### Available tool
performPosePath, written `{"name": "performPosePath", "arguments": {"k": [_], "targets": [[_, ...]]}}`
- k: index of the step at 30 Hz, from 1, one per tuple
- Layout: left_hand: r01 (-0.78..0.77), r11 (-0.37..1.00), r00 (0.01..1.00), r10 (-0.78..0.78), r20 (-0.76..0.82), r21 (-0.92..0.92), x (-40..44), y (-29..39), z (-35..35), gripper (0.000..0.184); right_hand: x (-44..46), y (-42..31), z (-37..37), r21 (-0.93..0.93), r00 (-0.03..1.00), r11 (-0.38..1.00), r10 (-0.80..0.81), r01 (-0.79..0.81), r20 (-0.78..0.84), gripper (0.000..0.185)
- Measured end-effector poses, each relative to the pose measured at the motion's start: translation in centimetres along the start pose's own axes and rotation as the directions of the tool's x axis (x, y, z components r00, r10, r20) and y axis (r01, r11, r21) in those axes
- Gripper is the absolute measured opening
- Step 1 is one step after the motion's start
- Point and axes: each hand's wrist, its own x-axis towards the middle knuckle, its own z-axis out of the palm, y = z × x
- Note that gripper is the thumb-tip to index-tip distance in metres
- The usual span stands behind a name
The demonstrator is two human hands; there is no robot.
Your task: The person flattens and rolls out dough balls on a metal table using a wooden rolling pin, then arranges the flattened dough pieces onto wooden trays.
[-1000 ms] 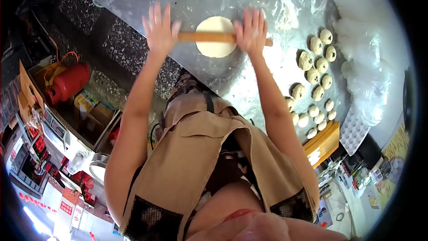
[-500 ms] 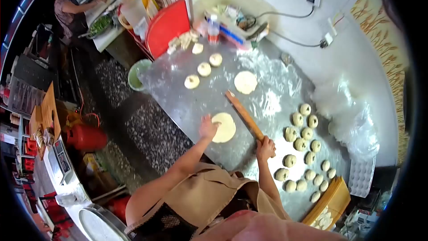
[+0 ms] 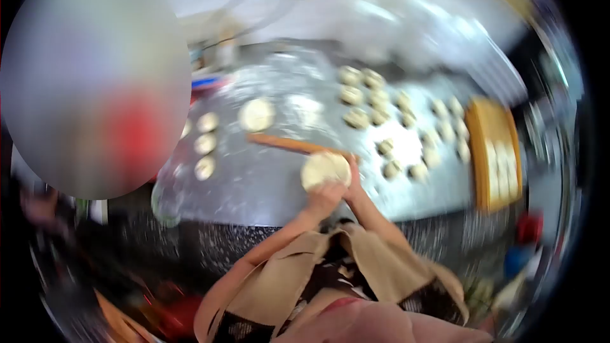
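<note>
A round flat sheet of dough (image 3: 324, 170) is held over the near part of the metal table. My left hand (image 3: 326, 197) grips its lower edge. My right hand (image 3: 353, 181) is at the sheet's right edge, its fingers partly hidden by the dough and closed on it. Just beyond the dough, the wooden rolling pin (image 3: 286, 144) lies on the table, its right end close to my right hand. Another flat dough round (image 3: 257, 114) rests beyond the pin. The view is blurred by motion.
Several filled dough balls (image 3: 357, 119) and smaller pieces (image 3: 447, 131) sit on the metal table (image 3: 267, 200) to the right. A wooden tray (image 3: 482, 152) holds pale pieces at the far right. Several small dough rounds (image 3: 205, 144) are at left. Plastic bags (image 3: 406, 35) lie behind.
The view has swung right. My right hand has let go of the rolling pin, which now lies on the table. Both hands have taken hold of the dough sheet.
</note>
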Motion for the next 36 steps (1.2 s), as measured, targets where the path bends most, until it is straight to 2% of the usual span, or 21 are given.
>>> {"name": "performPosePath", "arguments": {"k": [2,4,8,10,12,14,16,18,19,20,22,23,25,26,28,29,30,32,34,35,36], "targets": [[-0.304,0.948,0.945,0.288,-0.155,-0.09,3.2,3.1,-1.8,0.024,-2.5,-3.8,-0.2,0.326,0.965,0.945,-0.106,0.022,0.242,0.086],[-0.214,0.961,0.975,0.201,-0.093,-0.172,4.6,4.9,-1.1,0.029,-5.0,-8.3,-1.0,0.398,0.958,0.889,-0.277,0.225,0.077,0.088],[-0.284,0.935,0.956,0.259,-0.136,-0.215,8.9,7.8,1.4,0.024,-13.0,-18.0,-7.2,0.385,0.79,0.701,-0.596,0.6,-0.147,0.093],[-0.282,0.932,0.959,0.274,-0.065,-0.226,10.9,8.3,4.1,0.022,-17.4,-22.8,-11.6,0.458,0.736,0.631,-0.672,0.626,-0.078,0.093],[-0.269,0.936,0.962,0.275,-0.008,-0.229,13.0,9.5,6.9,0.02,-21.7,-28.0,-15.9,0.404,0.646,0.554,-0.752,0.728,-0.133,0.09],[-0.26,0.955,0.965,0.264,0.003,-0.143,15.3,11.2,10.2,0.017,-24.6,-34.6,-18.6,0.185,0.469,0.432,-0.778,0.882,-0.417,0.086],[-0.22,0.963,0.973,0.228,0.031,-0.156,17.6,13.8,13.9,0.017,-26.1,-41.9,-24.9,0.149,0.347,0.314,-0.853,0.938,-0.389,0.083],[-0.038,0.986,0.996,0.051,0.078,-0.164,18.6,16.9,15.6,0.018,-27.7,-48.6,-28.2,0.166,0.398,0.365,-0.783,0.916,-0.477,0.076],[-0.002,0.982,0.997,0.016,0.074,-0.191,19.4,19.0,16.3,0.019,-27.9,-51.3,-26.7,0.016,0.311,0.354,-0.796,0.935,-0.52,0.077],[0.027,0.983,0.996,-0.012,0.084,-0.18,19.8,20.5,16.7,0.019,-27.4,-54.1,-28.3,0.008,0.326,0.367,-0.815,0.93,-0.48,0.08],[-0.011,0.991,0.992,0.027,0.12,-0.134,20.4,22.7,17.9,0.02,-26.3,-58.5,-31.4,0.191,0.507,0.47,-0.782,0.862,-0.362,0.074],[0.03,0.995,0.988,-0.014,0.155,-0.1,20.4,23.3,18.3,0.021,-25.4,-60.1,-32.9,0.2,0.531,0.492,-0.766,0.847,-0.363,0.074],[0.096,0.992,0.985,-0.083,0.153,-0.079,19.9,23.4,18.8,0.021,-23.2,-62.4,-36.4,-0.011,0.632,0.693,-0.664,0.721,-0.399,0.06],[0.137,0.988,0.982,-0.126,0.144,-0.073,19.6,23.3,19.1,0.021,-22.2,-63.3,-40.1,-0.001,0.684,0.775,-0.559,0.632,-0.468,0.042],[0.168,0.985,0.976,-0.161,0.146,-0.041,19.5,22.8,19.5,0.023,-21.8,-63.7,-41.6,-0.224,0.596,0.875,-0.461,0.43,-0.657,0.032],[0.185,0.983,0.973,-0.18,0.147,-0.019,19.1,22.7,19.7,0.024,-21.8,-64.1,-42.2,-0.222,0.609,0.882,-0.45,0.415,-0.653,0.032],[0.204,0.979,0.969,-0.2,0.144,-0.011,19.2,22.9,19.7,0.024,-21.9,-64.5,-42.7,-0.318,0.64,0.904,-0.428,0.287,-0.638,0.027],[0.235,0.972,0.961,-0.231,0.152,-0.005,19.7,23.1,19.3,0.026,-22.4,-65.1,-42.8,-0.576,0.64,0.813,-0.4,-0.083,-0.656,0.014],[0.253,0.966,0.958,-0.258,0.127,0.056,19.6,22.7,19.3,0.025,-23.0,-64.5,-42.3,-0.683,0.627,0.706,-0.45,-0.186,-0.636,0.022],[0.273,0.961,0.949,-0.278,0.148,0.051,19.8,22.4,18.9,0.024,-23.2,-64.3,-44.4,-0.667,0.672,0.737,-0.441,-0.106,-0.595,0.021],[0.247,0.968,0.964,-0.251,0.092,0.051,19.0,21.4,19.3,0.024,-23.6,-64.3,-43.1,-0.733,0.666,0.649,-0.456,-0.205,-0.59,0.019]]}}
